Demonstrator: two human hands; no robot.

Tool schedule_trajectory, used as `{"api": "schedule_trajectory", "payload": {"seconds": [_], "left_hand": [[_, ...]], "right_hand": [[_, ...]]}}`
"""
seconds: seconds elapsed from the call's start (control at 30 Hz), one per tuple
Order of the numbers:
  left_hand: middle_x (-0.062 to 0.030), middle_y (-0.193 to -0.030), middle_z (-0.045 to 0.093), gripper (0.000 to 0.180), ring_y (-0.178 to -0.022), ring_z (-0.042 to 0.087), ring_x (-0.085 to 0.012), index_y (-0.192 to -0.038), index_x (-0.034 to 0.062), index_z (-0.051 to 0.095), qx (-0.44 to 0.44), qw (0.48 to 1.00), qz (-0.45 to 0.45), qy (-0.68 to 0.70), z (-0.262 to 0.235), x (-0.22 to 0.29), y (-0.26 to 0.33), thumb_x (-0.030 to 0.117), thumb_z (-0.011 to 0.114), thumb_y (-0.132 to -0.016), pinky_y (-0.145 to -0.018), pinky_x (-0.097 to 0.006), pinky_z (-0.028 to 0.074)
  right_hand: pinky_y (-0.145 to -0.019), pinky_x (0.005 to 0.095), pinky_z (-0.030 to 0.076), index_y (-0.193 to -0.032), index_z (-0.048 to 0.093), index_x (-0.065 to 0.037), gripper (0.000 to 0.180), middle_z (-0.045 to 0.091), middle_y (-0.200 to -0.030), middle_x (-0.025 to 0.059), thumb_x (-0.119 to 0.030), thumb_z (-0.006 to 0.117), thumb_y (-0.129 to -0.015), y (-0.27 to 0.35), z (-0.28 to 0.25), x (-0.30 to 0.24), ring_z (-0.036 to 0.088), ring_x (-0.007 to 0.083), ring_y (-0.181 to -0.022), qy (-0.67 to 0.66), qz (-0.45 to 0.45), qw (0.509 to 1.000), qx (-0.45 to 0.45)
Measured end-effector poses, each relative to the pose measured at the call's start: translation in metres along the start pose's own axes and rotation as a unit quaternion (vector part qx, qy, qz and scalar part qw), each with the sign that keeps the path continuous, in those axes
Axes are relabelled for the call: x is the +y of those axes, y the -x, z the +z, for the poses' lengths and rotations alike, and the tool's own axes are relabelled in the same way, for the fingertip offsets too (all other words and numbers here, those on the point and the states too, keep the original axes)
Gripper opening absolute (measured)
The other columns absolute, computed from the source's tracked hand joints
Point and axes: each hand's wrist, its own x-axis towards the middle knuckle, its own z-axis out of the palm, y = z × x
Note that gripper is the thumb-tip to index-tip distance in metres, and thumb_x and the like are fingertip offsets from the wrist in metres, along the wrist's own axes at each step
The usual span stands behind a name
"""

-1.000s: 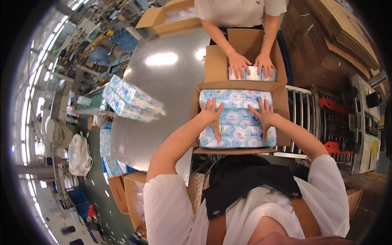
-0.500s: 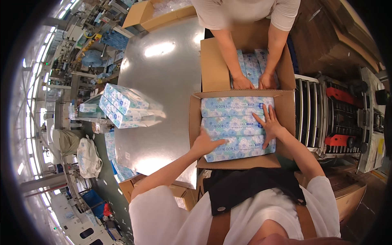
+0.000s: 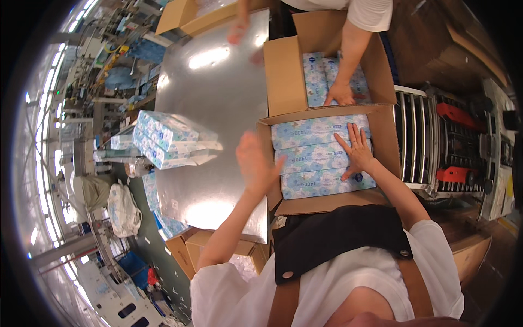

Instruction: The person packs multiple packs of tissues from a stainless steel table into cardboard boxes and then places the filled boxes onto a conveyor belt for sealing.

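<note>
Three blue floral tissue packs [image 3: 313,158] lie side by side in the open cardboard box [image 3: 327,205] in front of me. My right hand [image 3: 357,150] rests on their right part, fingers spread. My left hand [image 3: 256,163], a little blurred, is raised over the box's left wall and the table edge, fingers apart and holding nothing. Just beyond, a second open box [image 3: 284,76] holds similar packs [image 3: 315,82]. A co-worker's hand [image 3: 340,94] presses on those, while the co-worker's other hand [image 3: 237,32] is smeared over the table's far end.
A shiny metal table [image 3: 218,103] stands to the left, with wrapped tissue packs [image 3: 169,139] at its left edge. On the right runs a roller conveyor [image 3: 417,136] with red parts [image 3: 455,174]. Another open carton [image 3: 201,22] sits at the far left.
My left hand has lifted off the packs and moved left toward the table. My right hand stays on them. One co-worker hand has left the far box and swung left over the table.
</note>
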Motion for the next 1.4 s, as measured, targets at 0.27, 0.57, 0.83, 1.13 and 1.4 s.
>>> {"api": "schedule_trajectory", "payload": {"seconds": [0.27, 0.57, 0.83, 1.13, 1.4], "left_hand": [[-0.0285, -0.141, 0.009, 0.088, -0.132, 0.008, -0.0417, -0.138, 0.0065, 0.024, -0.074, 0.969, 0.211, 0.106, 0.117, 0.055, -0.005, 0.059, 0.054, -0.074, -0.1, -0.061, 0.004], [-0.024, -0.135, 0.032, 0.051, -0.128, 0.027, -0.0376, -0.117, 0.006, 0.055, -0.133, 0.886, 0.216, 0.388, 0.061, 0.018, -0.055, 0.038, 0.063, -0.078, -0.104, -0.048, 0.02], [-0.0212, -0.126, 0.043, 0.061, -0.122, 0.035, -0.0356, -0.119, -0.0063, 0.044, 0.217, 0.965, 0.135, 0.063, 0.026, -0.029, -0.085, 0.034, 0.064, -0.077, -0.102, -0.05, 0.022], [-0.0142, -0.105, 0.051, 0.063, -0.104, 0.045, -0.0302, -0.117, 0.0023, 0.045, 0.103, 0.977, 0.175, -0.069, -0.001, -0.03, -0.106, 0.049, 0.06, -0.076, -0.093, -0.053, 0.028], [-0.0187, -0.08, 0.063, 0.05, -0.08, 0.06, -0.0339, -0.097, 0.0013, 0.06, -0.03, 0.991, 0.12, 0.052, -0.023, -0.031, -0.133, 0.048, 0.052, -0.082, -0.088, -0.048, 0.037]], "right_hand": [[-0.104, 0.055, 0.003, -0.139, 0.006, -0.002, 0.129, 0.009, -0.142, 0.0275, -0.053, 0.079, -0.046, 0.073, -0.084, -0.024, 0.006, 0.0377, -0.134, 0.039, 0.143, 0.973, 0.179], [-0.104, 0.0362, 0.025, -0.137, 0.005, 0.004, 0.127, 0.027, -0.133, 0.0306, -0.042, 0.083, -0.047, 0.061, -0.033, -0.067, 0.029, 0.0387, -0.125, -0.099, -0.046, 0.943, -0.315], [-0.105, 0.0547, 0.01, -0.14, 0.015, -0.015, 0.125, 0.019, -0.142, 0.0158, -0.041, 0.084, -0.039, 0.023, -0.044, -0.072, 0.015, 0.0314, -0.133, 0.024, 0.123, 0.987, 0.096], [-0.109, 0.0458, 0.009, -0.113, 0.055, 0.0, 0.083, 0.051, -0.123, 0.0078, -0.062, 0.065, -0.058, -0.035, -0.031, -0.132, 0.035, 0.0201, -0.125, 0.029, -0.281, 0.957, -0.062], [-0.108, 0.0384, 0.014, -0.108, 0.059, -0.006, 0.077, 0.054, -0.117, 0.0076, -0.07, 0.05, -0.066, -0.072, 0.031, -0.096, 0.044, 0.0187, -0.118, -0.11, -0.332, 0.934, 0.068]]}}
